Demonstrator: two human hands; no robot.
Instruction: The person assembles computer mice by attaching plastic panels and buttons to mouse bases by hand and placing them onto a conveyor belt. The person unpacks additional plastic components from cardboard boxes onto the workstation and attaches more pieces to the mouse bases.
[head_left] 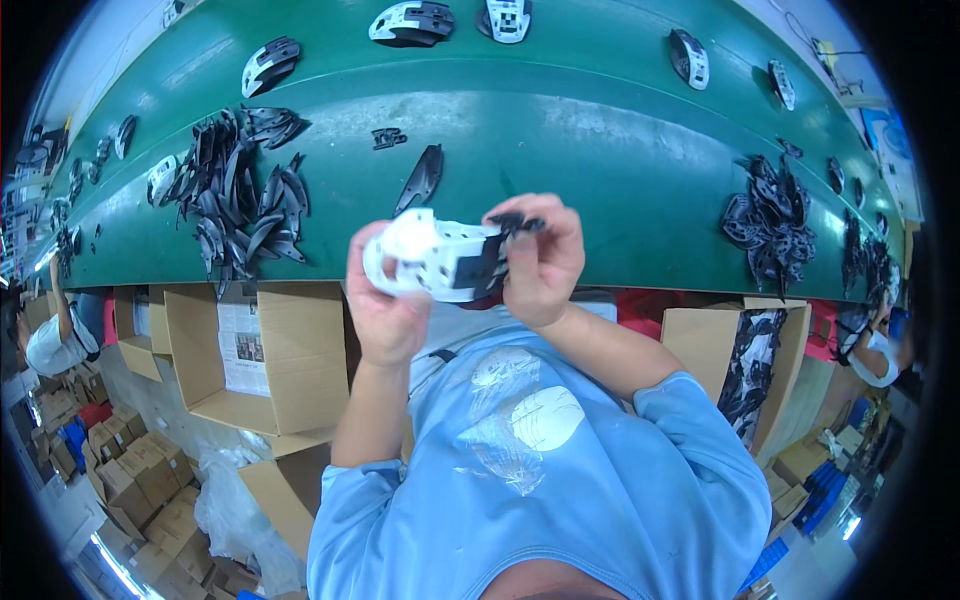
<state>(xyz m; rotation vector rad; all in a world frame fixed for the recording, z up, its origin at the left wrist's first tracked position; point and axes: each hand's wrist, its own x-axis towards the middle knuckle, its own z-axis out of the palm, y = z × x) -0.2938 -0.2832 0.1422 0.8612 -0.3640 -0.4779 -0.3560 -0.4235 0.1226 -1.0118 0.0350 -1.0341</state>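
In front of my chest, above the near edge of the green bench, I hold a white and black mouse shell (425, 262). My left hand (388, 325) is closed around its white rounded end. At the other end, the thumb and fingers of my right hand (550, 265) pinch a small black plastic part (516, 222) against the shell's black section. My fingers hide where the two meet. Just beyond the shell lies a curved black side panel (424, 176). Past that panel sits a small black slotted piece (389, 137).
A heap of curved black panels (240, 195) covers the bench at left, and another black pile (768, 222) lies at right. Several mouse shells (412, 22) stand along the far strip. Open cardboard boxes (300, 350) sit below the bench edge. Other people work at both sides.
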